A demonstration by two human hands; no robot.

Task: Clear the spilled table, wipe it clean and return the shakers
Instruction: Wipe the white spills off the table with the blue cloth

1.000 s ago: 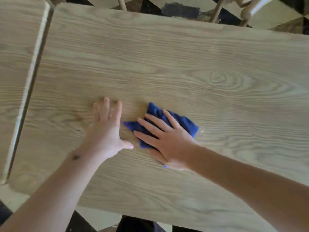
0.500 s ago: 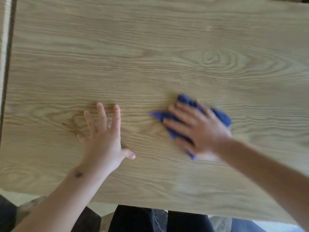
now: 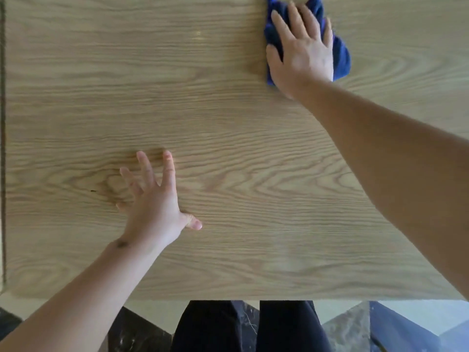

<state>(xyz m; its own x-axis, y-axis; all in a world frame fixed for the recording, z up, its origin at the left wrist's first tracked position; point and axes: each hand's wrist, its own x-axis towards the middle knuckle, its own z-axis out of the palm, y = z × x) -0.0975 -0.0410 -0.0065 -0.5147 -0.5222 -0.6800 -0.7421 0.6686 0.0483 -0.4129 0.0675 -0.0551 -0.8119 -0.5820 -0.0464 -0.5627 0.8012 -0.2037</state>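
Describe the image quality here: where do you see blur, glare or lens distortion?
Head view: the right hand and blue cloth are slightly motion-blurred; the left hand is sharper; a faint glare spot sits on the table; the wide-angle lens enlarges the near forearms.

One blue cloth point(image 3: 341, 57), one wooden table point(image 3: 228, 110) — and two hands, left point(image 3: 154, 207) and right point(image 3: 302, 52).

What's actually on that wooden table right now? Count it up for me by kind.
Blue cloth: 1, under the right hand
Hands on the table: 2, the right one and the left hand
Shakers: 0 in view
Total: 3
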